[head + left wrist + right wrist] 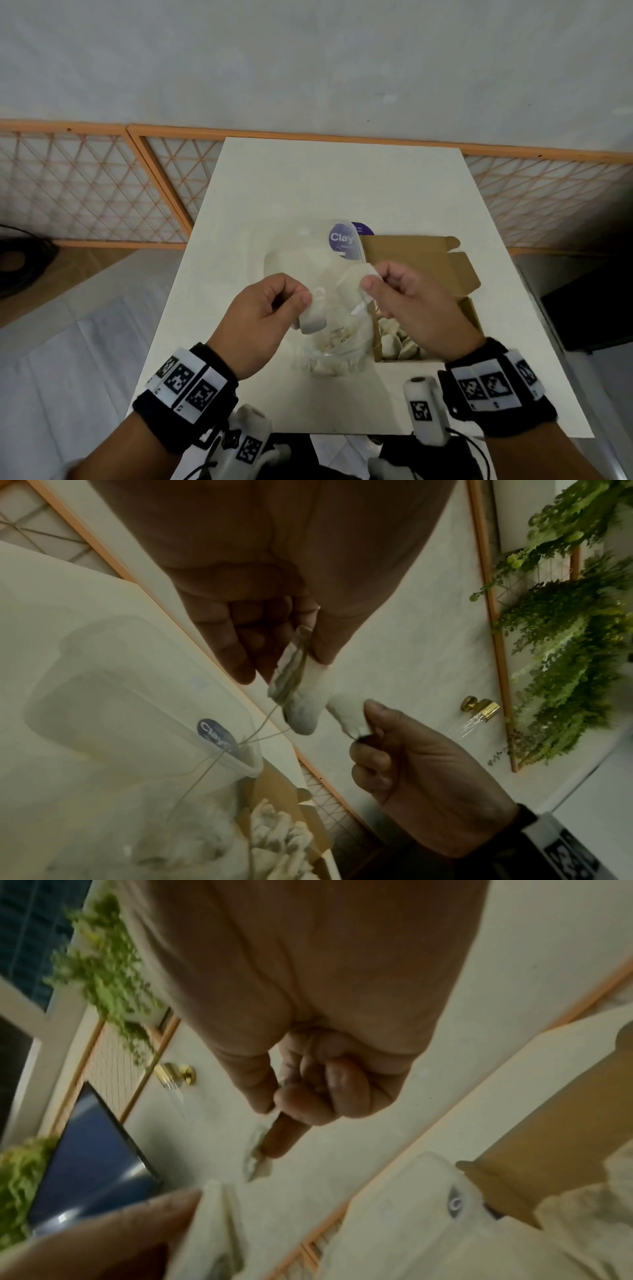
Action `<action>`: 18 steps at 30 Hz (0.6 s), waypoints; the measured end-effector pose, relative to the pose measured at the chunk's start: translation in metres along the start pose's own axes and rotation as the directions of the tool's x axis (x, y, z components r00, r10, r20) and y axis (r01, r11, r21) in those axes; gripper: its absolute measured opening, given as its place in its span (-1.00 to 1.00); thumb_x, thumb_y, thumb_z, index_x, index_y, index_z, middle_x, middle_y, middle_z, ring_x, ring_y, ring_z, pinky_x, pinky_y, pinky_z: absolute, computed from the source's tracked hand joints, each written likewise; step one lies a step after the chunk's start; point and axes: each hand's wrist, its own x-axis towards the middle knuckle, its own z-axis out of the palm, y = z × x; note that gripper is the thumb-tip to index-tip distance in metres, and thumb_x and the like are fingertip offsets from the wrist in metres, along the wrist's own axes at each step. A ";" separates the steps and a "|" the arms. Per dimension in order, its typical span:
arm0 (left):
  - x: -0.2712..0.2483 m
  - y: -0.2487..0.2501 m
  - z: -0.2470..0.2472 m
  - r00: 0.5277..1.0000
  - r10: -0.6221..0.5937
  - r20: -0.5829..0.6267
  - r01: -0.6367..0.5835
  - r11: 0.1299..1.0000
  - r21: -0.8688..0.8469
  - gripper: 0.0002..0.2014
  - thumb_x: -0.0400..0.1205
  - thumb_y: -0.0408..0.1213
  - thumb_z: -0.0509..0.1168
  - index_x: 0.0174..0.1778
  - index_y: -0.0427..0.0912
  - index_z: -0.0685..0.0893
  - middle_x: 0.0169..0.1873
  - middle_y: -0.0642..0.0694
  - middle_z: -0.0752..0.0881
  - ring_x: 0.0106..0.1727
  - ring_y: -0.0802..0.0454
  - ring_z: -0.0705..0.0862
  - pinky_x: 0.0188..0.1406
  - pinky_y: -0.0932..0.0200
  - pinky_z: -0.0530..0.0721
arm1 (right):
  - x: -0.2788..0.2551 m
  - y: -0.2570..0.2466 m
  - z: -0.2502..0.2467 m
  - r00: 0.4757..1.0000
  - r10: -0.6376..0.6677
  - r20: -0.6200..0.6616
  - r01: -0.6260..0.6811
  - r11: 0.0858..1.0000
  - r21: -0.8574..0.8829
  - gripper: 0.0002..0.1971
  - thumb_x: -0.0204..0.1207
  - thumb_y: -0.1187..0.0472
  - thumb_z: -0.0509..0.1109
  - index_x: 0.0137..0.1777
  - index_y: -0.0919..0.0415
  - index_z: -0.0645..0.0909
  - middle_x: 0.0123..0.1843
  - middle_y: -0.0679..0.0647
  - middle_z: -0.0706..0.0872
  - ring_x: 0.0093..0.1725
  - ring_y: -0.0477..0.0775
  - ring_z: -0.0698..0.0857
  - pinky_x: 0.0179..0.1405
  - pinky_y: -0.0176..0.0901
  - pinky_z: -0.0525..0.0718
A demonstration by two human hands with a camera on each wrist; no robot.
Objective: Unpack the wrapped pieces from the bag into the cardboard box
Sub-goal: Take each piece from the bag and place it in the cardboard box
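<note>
Two hands raised over the white table [274,178], left hand [263,318] pinching a small white wrapped piece [312,320], right hand [414,301] pinching a torn white wrapper scrap [371,270], clear plastic bag [325,291] below them, open brown cardboard box [411,253] just beside, holding more white pieces [397,342].

Both forearms are bare. Each wrist wears a wide black fabric band [185,394] carrying white rectangular tags printed with black square fiducial markers [486,385]. Under each wrist hangs a white camera housing [423,409] with its own black-and-white marker, and thin black cables [478,448] trail from it.
</note>
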 end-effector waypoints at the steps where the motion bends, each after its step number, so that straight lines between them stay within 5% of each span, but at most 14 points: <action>1: -0.001 0.003 0.001 1.000 0.010 0.008 -0.010 1.000 -0.025 -0.84 0.76 -0.26 0.37 -0.13 -0.11 0.76 -0.31 -0.09 0.80 -0.23 -0.06 0.74 -0.07 0.05 0.67 | -0.003 -0.005 -0.002 1.000 0.000 -0.017 0.001 0.998 0.067 -0.79 0.77 0.17 0.38 0.02 0.33 0.68 -0.34 0.15 0.56 -0.36 0.03 0.46 -0.33 -0.11 0.52; 4: -0.003 0.012 0.003 0.998 0.019 0.061 -0.010 0.989 -0.149 -0.84 0.74 -0.22 0.40 -0.14 -0.16 0.77 -0.26 -0.14 0.81 -0.20 0.00 0.74 -0.01 0.03 0.69 | -0.009 -0.013 -0.003 1.000 -0.001 -0.025 0.007 0.971 0.239 -0.87 0.77 0.27 0.35 0.07 0.32 0.69 -0.36 -0.04 0.66 -0.43 -0.08 0.45 -0.43 -0.34 0.49; 7: -0.006 0.022 0.003 0.987 0.036 0.159 0.008 0.965 -0.264 -0.77 0.60 -0.07 0.46 -0.14 -0.19 0.77 0.13 -0.11 0.83 0.15 0.02 0.77 0.22 0.01 0.66 | -0.012 -0.014 -0.002 1.000 -0.020 -0.007 0.021 0.957 0.290 -0.90 0.76 0.39 0.33 0.10 0.36 0.67 -0.28 -0.07 0.79 -0.44 -0.23 0.55 -0.39 -0.45 0.55; 9: -0.007 0.029 0.002 0.979 0.068 0.194 -0.020 0.970 -0.243 -0.83 0.57 -0.10 0.46 -0.17 -0.13 0.78 0.36 0.06 0.74 0.39 0.15 0.69 0.35 0.05 0.59 | -0.013 -0.014 -0.001 0.999 -0.041 0.004 0.039 0.963 0.267 -0.88 0.77 0.33 0.37 0.14 0.38 0.69 -0.20 0.09 0.81 -0.31 -0.20 0.66 -0.24 -0.37 0.63; 13: -0.007 0.043 0.001 0.957 0.162 0.239 -0.110 0.970 -0.219 -0.92 0.65 -0.25 0.44 -0.14 -0.14 0.78 0.51 0.19 0.63 0.61 0.29 0.48 0.50 0.01 0.53 | -0.015 -0.018 -0.001 0.995 -0.091 0.050 0.083 0.985 0.151 -0.80 0.71 0.13 0.44 0.02 0.29 0.73 -0.10 0.45 0.70 -0.17 0.17 0.59 -0.08 0.10 0.57; 18: -0.003 0.051 0.001 0.933 0.264 0.245 -0.252 0.965 -0.079 -0.93 0.72 -0.27 0.41 -0.01 -0.14 0.80 0.48 0.11 0.66 0.62 0.16 0.52 0.58 -0.04 0.47 | -0.017 -0.027 -0.004 0.980 -0.141 0.139 0.126 0.986 0.109 -0.83 0.77 0.29 0.39 0.03 0.37 0.77 -0.08 0.42 0.75 -0.17 0.06 0.63 -0.10 -0.12 0.61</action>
